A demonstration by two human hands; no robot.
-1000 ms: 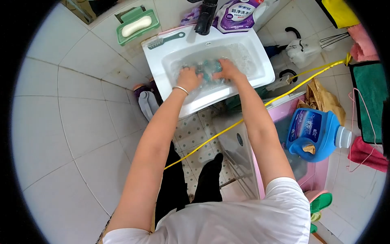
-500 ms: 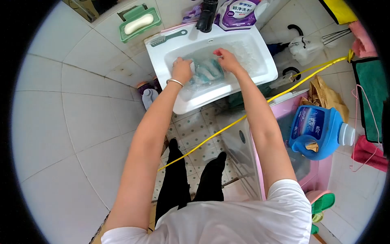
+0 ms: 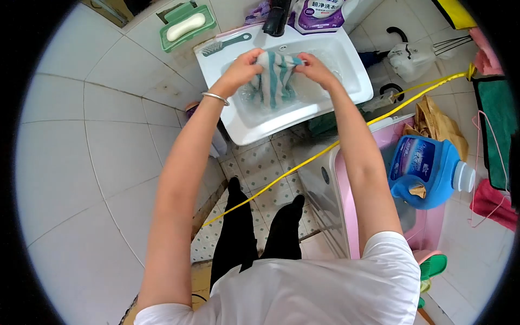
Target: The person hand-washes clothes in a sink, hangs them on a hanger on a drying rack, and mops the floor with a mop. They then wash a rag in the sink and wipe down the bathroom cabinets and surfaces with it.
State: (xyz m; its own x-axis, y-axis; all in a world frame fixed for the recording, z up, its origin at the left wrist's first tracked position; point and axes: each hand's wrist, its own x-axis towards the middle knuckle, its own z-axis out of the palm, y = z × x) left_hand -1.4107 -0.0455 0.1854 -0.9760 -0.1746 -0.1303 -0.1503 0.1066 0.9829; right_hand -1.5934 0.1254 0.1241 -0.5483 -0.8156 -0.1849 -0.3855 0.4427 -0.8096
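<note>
A wet cloth with teal and white stripes [image 3: 275, 81] hangs between my two hands over the white sink [image 3: 249, 134]. My left hand [image 3: 245, 69] is closed on its upper left corner, and my right hand [image 3: 315, 70] pinches the upper right corner. The cloth's lower part dips into the sudsy water [image 3: 325, 65]. A silver bangle [image 3: 215, 98] circles my left wrist. Behind the cloth stands the black faucet [image 3: 277, 19]. On the sink's back left rim lies a grey-green brush [image 3: 226, 44].
A green soap dish [image 3: 168, 44] with a white soap bar [image 3: 186, 27] is on the wall. A purple detergent bag [image 3: 318, 16] stands behind the sink. To the right, a blue detergent jug [image 3: 422, 172] rests on a pink-edged washing machine [image 3: 346, 211]. A yellow cord [image 3: 303, 164] crosses diagonally.
Both hands have risen from the water, lifting the striped cloth, which was mostly submerged and bunched. It now hangs spread between them.
</note>
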